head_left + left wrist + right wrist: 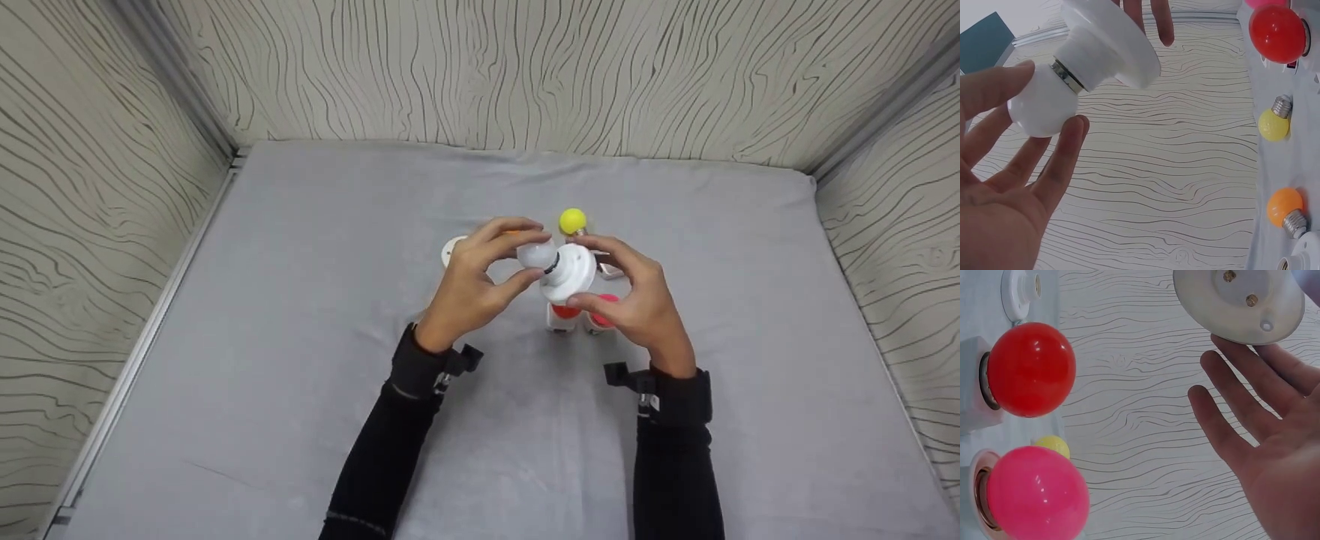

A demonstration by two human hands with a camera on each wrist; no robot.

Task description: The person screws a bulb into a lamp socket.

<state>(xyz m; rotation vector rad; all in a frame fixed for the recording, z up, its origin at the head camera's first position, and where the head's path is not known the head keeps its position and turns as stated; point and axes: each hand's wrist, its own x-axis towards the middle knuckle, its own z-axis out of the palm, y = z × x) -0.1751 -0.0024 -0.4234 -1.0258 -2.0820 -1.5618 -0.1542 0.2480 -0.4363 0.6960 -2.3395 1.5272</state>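
My left hand (472,281) pinches a white round light bulb (1044,104) between thumb and fingertips. The bulb sits in the mouth of a white lamp holder (1112,45), and a band of its metal screw base shows between them. Gripping the holder's round base by the rim is my right hand (637,292), thumb below and fingers above in the head view. Bulb and holder are held tilted above the table. In the right wrist view the holder's underside (1241,309) shows two brass-coloured screws.
Below the hands, a red bulb (1032,370) and a pink bulb (1039,494) stand in white holders. Farther back lie a yellow bulb (572,220) and an orange bulb (1285,206). A second round lamp holder (450,251) is partly behind my left hand. Grey cloth (315,300) covers the table.
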